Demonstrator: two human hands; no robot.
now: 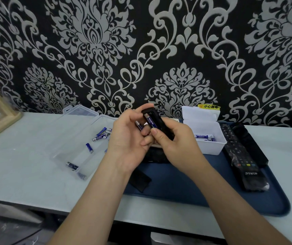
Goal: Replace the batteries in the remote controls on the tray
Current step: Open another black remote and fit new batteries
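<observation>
left hand [125, 138]: curled round a spare battery [139, 125], pinched ready, prob for the second slot so no reaching back to the pile

right hand [175, 144]: wrapped round the held remote [150, 111], thumb down on the seated battery [151, 122], guessing to push it home against the spring

held remote: up between both hands, open back tipped toward the face for a clear look at the slots

battery cover [139, 179]: flat at the tray [194, 191] edge, just below the left wrist, parked out of the way

remotes, counted: three, one in hand plus two more remotes [237, 151] side by side right of the right hand

batteries, counted: one seated, one pinched, at least two in the white bin [210, 145] behind the right hand, seven-ish in the clear case [74, 138] left of the left hand, cluster too small to nail down
</observation>
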